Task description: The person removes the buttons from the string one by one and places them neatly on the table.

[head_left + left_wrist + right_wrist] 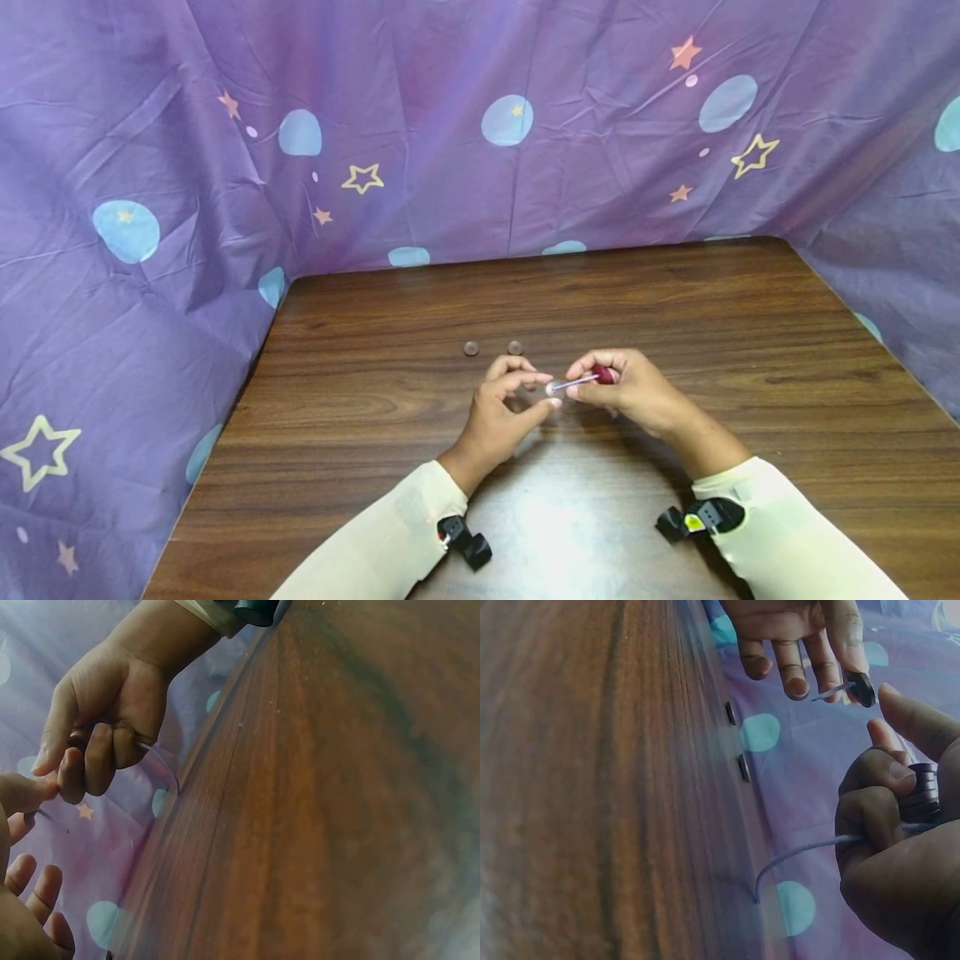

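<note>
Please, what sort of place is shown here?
Probably a makeshift recording booth, judging from the purple star-patterned cloth hung behind and beside a wood-grain table, and the black wrist cameras.

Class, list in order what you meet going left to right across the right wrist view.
Tabletop, upper disc on it, lower disc on it, raised disc at the left hand, ridged dark stack in the right hand.

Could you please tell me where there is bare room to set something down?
The table looks bare between the two brown discs and the curtain, and from its left edge to the left hand. It is crowded between the hands, where the right hand grips a pale cord.
</note>
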The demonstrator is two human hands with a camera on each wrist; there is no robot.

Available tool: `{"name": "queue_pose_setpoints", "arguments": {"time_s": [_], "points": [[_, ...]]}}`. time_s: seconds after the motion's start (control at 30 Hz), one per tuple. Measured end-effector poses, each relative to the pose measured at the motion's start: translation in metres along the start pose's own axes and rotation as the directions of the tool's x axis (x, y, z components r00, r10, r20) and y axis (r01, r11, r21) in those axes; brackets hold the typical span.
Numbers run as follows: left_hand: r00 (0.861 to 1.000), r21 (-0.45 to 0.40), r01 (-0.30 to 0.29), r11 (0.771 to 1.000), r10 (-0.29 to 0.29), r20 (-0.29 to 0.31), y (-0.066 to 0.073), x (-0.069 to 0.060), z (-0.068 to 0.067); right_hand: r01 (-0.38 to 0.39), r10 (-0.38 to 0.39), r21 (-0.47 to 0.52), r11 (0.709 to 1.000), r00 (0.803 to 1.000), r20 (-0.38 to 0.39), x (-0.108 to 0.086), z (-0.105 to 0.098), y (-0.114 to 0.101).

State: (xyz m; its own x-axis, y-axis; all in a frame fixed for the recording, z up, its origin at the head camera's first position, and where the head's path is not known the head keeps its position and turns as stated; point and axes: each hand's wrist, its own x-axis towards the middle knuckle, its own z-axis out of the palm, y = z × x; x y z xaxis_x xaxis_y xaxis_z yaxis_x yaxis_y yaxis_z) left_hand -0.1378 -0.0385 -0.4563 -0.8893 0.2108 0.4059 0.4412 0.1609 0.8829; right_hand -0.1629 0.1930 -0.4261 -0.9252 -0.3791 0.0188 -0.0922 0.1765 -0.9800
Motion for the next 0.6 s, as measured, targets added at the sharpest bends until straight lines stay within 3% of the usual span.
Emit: {"name": "queue_pose_setpoints", "arguments": {"time_s": [0.6], "points": [[0.999,-0.002,-0.036,0.999,0.036,-0.030,-0.0063,0.0033,-0.0019,0.006,-0.008,-0.041,0.999,0.999,-0.047,-0.0012,-0.0015,-0.0018]]}}
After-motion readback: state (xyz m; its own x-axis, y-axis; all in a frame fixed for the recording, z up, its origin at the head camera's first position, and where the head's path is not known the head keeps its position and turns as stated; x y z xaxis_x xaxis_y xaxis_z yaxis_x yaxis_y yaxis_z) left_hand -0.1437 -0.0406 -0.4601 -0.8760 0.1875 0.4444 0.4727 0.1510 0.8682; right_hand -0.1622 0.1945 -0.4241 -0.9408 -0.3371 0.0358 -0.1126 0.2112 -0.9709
